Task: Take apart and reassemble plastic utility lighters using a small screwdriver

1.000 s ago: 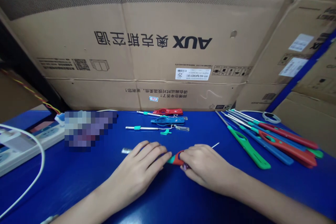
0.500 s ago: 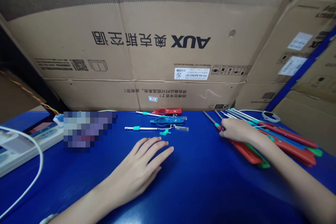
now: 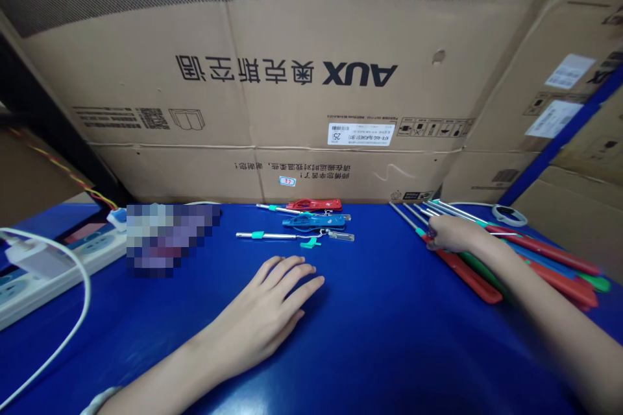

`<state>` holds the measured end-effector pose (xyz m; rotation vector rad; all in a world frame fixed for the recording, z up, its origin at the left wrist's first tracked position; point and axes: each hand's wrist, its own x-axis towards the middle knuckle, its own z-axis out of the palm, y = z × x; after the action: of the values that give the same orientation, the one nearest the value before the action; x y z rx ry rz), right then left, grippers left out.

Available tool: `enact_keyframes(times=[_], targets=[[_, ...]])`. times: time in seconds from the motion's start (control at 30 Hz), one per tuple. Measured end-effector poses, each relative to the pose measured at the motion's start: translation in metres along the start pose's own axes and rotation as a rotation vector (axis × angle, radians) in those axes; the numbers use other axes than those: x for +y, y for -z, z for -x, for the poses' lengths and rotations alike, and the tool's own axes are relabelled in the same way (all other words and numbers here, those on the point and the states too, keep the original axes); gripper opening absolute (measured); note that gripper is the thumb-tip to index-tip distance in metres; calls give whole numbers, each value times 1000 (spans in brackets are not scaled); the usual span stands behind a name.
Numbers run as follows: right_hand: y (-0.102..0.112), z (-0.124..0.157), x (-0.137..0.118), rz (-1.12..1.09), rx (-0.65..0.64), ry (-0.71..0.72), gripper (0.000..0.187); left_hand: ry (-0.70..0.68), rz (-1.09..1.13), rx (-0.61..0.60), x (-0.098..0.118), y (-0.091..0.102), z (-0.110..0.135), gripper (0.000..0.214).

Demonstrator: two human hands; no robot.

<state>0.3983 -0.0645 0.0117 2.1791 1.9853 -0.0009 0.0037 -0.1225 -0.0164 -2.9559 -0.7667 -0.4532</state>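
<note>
My left hand (image 3: 277, 301) lies flat on the blue table (image 3: 370, 350) with its fingers spread and nothing in it. My right hand (image 3: 450, 233) reaches to the right, fingers curled round the neck of a red long-nosed lighter (image 3: 470, 275) that lies at the left edge of a pile of long lighters (image 3: 549, 259) in red, blue and green. Their metal tubes point toward the back of the table. Behind my left hand lie a red lighter part (image 3: 314, 205), a blue lighter part (image 3: 311, 221) and a metal tube with a teal collar (image 3: 272, 235).
Large cardboard boxes (image 3: 302, 78) wall off the back of the table. A white power strip (image 3: 53, 269) with a plug and white cable sits at the left edge. A blurred patch (image 3: 168, 237) is beside it. A small white ring (image 3: 509, 214) lies behind the pile.
My right hand carried the red lighter from the table's middle to the pile at the right and set it down there. My left hand let go and now lies flat and open.
</note>
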Motion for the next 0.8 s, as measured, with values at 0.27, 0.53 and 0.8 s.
enact_keyframes(times=[0.27,0.53,0.8], targets=[[19,28,-54,-22,119,368,15,25,60,-35,-4,-4,0,47],[1,40,-82,-119,90,692,32,50,90,-67,-5,-5,-1,48],[5,36,-83,-253,181,641,26,50,116,-68,-4,-5,-2,46]])
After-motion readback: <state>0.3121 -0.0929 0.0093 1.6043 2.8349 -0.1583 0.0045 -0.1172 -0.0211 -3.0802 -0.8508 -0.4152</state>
